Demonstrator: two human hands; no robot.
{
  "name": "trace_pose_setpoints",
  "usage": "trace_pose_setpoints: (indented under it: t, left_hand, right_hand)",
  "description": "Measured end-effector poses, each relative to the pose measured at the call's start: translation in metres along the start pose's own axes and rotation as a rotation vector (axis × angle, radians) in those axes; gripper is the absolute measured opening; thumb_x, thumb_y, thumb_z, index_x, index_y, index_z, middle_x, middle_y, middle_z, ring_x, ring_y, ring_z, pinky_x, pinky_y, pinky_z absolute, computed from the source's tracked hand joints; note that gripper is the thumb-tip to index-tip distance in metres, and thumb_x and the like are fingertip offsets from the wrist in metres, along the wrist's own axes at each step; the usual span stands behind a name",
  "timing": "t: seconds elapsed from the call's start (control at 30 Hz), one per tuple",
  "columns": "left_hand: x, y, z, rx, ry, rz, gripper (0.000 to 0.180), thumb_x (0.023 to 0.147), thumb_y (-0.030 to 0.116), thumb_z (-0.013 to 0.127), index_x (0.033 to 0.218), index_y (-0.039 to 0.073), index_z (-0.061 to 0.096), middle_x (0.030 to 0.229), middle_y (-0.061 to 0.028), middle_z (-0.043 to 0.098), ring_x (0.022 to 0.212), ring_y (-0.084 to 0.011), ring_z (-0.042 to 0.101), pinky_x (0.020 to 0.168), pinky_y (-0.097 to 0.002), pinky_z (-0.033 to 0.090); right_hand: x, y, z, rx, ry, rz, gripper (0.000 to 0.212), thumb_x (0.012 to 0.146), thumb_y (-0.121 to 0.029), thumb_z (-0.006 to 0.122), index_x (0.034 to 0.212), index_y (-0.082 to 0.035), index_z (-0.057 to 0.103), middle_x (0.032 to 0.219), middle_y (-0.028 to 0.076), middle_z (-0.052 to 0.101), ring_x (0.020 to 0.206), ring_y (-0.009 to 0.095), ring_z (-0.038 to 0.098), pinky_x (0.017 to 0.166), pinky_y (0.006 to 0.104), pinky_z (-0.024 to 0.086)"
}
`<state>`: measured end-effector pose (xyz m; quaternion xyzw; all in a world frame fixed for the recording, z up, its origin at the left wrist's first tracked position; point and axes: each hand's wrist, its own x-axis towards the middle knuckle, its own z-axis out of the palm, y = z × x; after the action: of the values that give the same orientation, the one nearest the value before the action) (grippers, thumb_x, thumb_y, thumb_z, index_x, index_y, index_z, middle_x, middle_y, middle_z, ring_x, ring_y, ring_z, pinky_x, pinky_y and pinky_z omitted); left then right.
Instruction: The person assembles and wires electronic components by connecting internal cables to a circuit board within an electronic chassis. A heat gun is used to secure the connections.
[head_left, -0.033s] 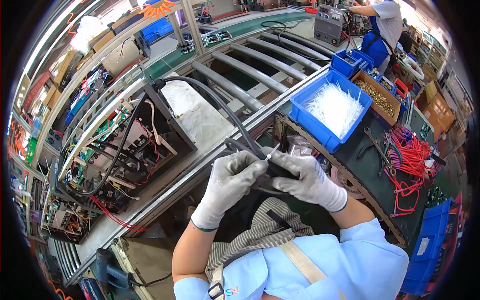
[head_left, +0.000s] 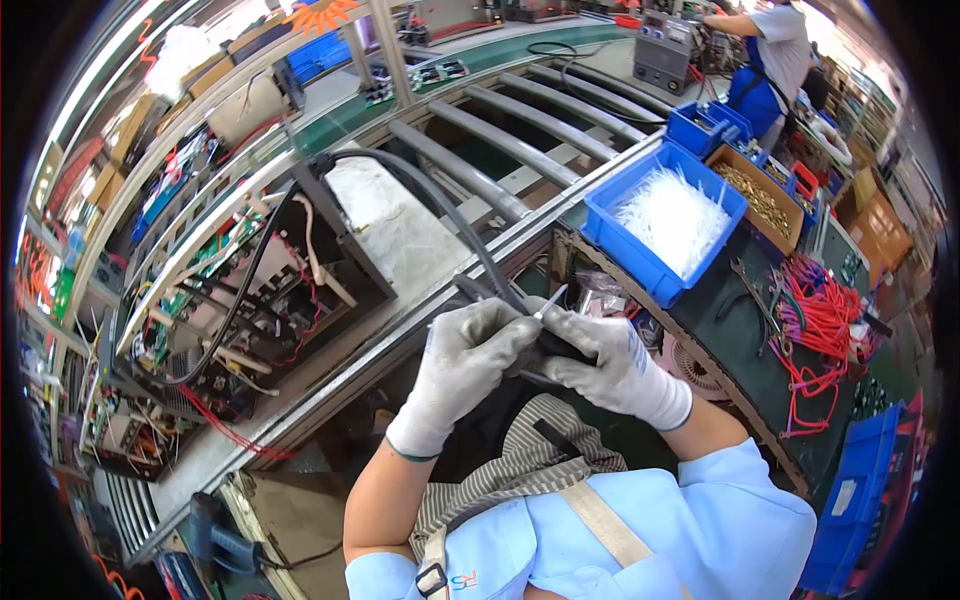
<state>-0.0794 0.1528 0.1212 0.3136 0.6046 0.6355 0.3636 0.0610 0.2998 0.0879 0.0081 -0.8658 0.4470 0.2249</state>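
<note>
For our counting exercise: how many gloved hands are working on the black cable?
2. The left hand and the right hand meet on the black cable at centre frame. A co-worker's hands far behind are hidden.

Just one view here, taken from a fisheye camera worn on the head and aimed steeply down and a bit forward. The gloved left hand [head_left: 462, 365] and right hand [head_left: 600, 365] are seen close up, near the middle of the frame, with the forearms coming in from the lower edge. Farther off, an open machine case [head_left: 250, 290] is caught at the left, the roller conveyor [head_left: 520, 130] up top and a blue bin [head_left: 665, 225] at the right. Straight rails are bent toward the dark rim.
</note>
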Motion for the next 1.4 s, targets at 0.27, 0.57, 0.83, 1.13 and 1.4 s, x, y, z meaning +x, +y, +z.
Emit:
trace_pose_setpoints:
  t: [0.27, 0.57, 0.83, 1.13, 1.4]
  left_hand:
    - [0.025, -0.014, 0.034, 0.848, 0.232, 0.47, 0.028, 0.091, 0.033, 0.066, 0.102, 0.007, 0.064, 0.103, -0.0176, 0.059, 0.087, -0.0374, 0.067, 0.073, -0.0451, 0.055]
    - [0.025, -0.035, 0.017, -0.306, -0.369, 0.169, 0.016, 0.088, 0.008, 0.067, 0.097, -0.004, 0.062, 0.079, -0.0039, 0.061, 0.075, -0.0105, 0.057, 0.069, -0.0298, 0.049]
    - [-0.055, -0.057, -0.11, 0.55, 0.726, 0.573, 0.024, 0.091, 0.026, 0.067, 0.105, 0.006, 0.068, 0.096, -0.0148, 0.066, 0.094, -0.0303, 0.065, 0.085, -0.0393, 0.052]
    - [-0.142, -0.09, -0.266, 0.141, 1.44, 0.534, 0.028, 0.097, 0.014, 0.061, 0.123, 0.001, 0.059, 0.112, -0.0103, 0.064, 0.098, -0.017, 0.061, 0.086, -0.0285, 0.053]
    - [-0.036, -0.136, -0.237, 0.743, 1.228, 0.171, 0.056, 0.089, 0.024, 0.071, 0.136, 0.0, 0.053, 0.131, -0.0214, 0.061, 0.117, -0.0322, 0.062, 0.102, -0.0388, 0.048]
  right_hand:
    - [-0.011, 0.022, -0.01, -0.004, 0.159, 0.124, 0.052, 0.079, 0.01, 0.062, 0.131, 0.013, 0.056, 0.124, 0.019, 0.066, 0.114, 0.023, 0.063, 0.105, 0.031, 0.043]
    - [0.002, 0.006, -0.052, 0.381, 0.08, 0.441, 0.048, 0.082, -0.001, 0.072, 0.128, 0.009, 0.061, 0.103, 0.008, 0.066, 0.076, 0.009, 0.06, 0.071, 0.0211, 0.05]
    - [0.112, -0.048, -0.169, -0.757, -0.463, 0.27, 0.05, 0.066, 0.014, 0.071, 0.112, -0.001, 0.064, 0.106, 0.012, 0.067, 0.097, 0.024, 0.063, 0.089, 0.0342, 0.049]
    - [0.355, -0.056, -0.233, -1.67, 0.16, -0.848, 0.045, 0.067, 0.011, 0.064, 0.109, -0.005, 0.063, 0.147, 0.016, 0.048, 0.138, 0.039, 0.041, 0.118, 0.0455, 0.03]
    - [0.423, -0.036, -0.055, -1.23, 0.206, -1.132, 0.066, 0.075, 0.011, 0.058, 0.134, -0.019, 0.061, 0.155, 0.013, 0.041, 0.141, 0.032, 0.04, 0.119, 0.0401, 0.031]
